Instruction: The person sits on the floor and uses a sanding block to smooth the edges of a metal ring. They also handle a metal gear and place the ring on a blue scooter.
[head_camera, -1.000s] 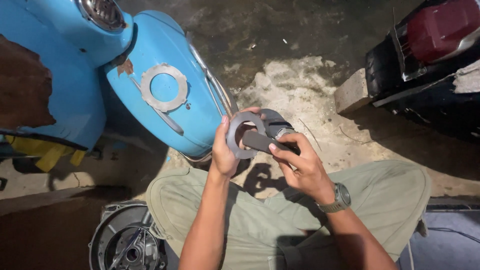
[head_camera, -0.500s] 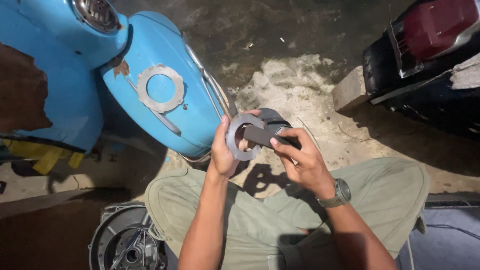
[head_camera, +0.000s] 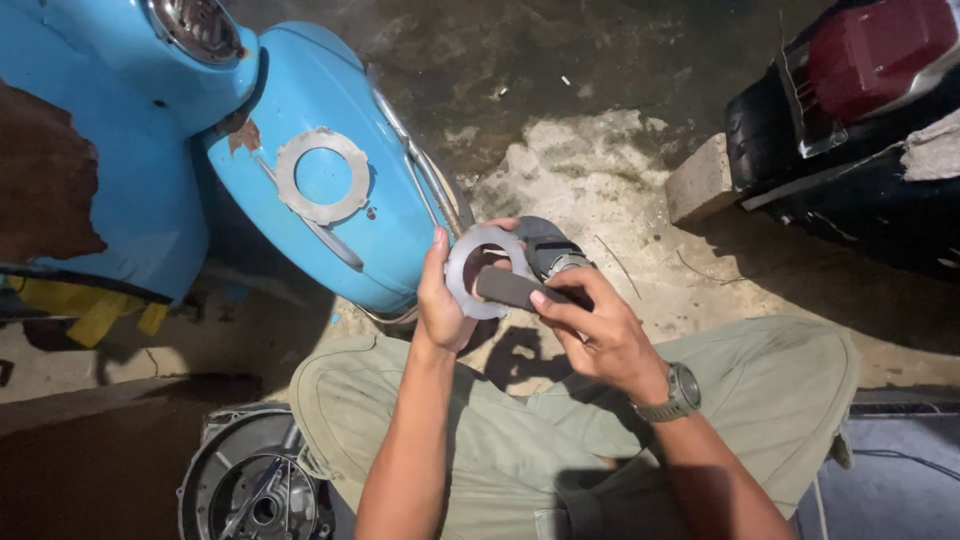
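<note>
Left hand (head_camera: 445, 300) grips a flat grey ring (head_camera: 480, 268) by its left edge, thumb up along the rim, fingers curled behind — ring upright, above the knees. Right hand (head_camera: 595, 335) is closed around a dark folded strip (head_camera: 515, 288), pressing it across the ring's lower right face, so the ring sits between both hands. A matching ring (head_camera: 322, 176) lies on the blue scooter panel (head_camera: 390, 240), well apart to the left.

Rough concrete floor (head_camera: 600, 180), dark and stained further off, pale and crusty nearer. A concrete block (head_camera: 703, 183) sits on it beside a black scooter's rear (head_camera: 840, 140). A metal engine casing (head_camera: 255, 485) lies lower left.
</note>
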